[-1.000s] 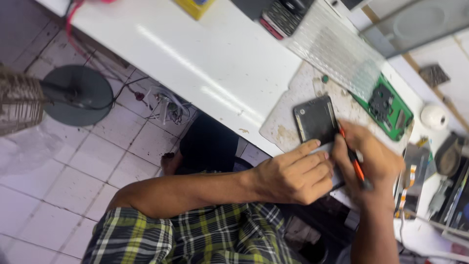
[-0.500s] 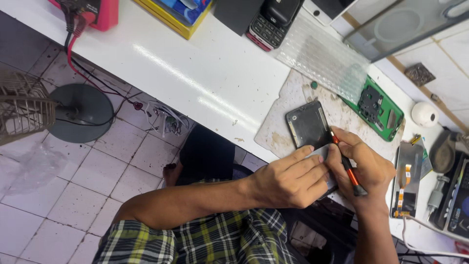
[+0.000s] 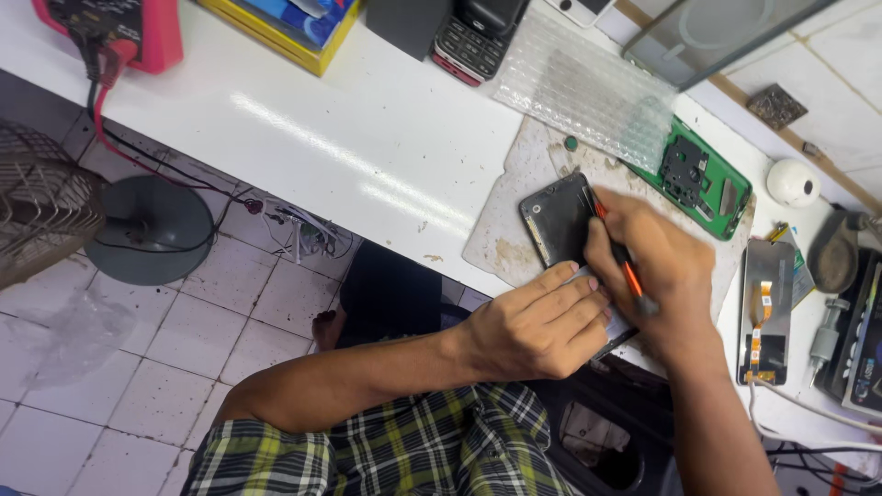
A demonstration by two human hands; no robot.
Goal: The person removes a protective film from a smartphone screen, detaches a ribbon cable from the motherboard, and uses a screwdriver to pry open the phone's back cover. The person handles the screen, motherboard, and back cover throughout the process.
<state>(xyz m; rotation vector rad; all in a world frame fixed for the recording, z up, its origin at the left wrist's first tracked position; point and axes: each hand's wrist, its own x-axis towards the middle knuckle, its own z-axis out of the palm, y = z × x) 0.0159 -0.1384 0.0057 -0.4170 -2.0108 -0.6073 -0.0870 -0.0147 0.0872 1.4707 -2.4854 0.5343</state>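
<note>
On mat [image 3: 514, 230]: phone [image 3: 554, 220], hand-held screwdriver [image 3: 617, 250]

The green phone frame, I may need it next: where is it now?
In the head view the green phone frame lies at upper right on the work mat, beside the bubble wrap, just beyond the right hand.

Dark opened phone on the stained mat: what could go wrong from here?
1. The right hand works an orange-handled tool into the dark opened phone; a slip could gouge its inside.
2. The left hand pins only the phone's near end, so it may pivot on the stained grey mat.
3. The phone lies near the edge of the white bench; a hard push could send it to the tiled floor.
</note>
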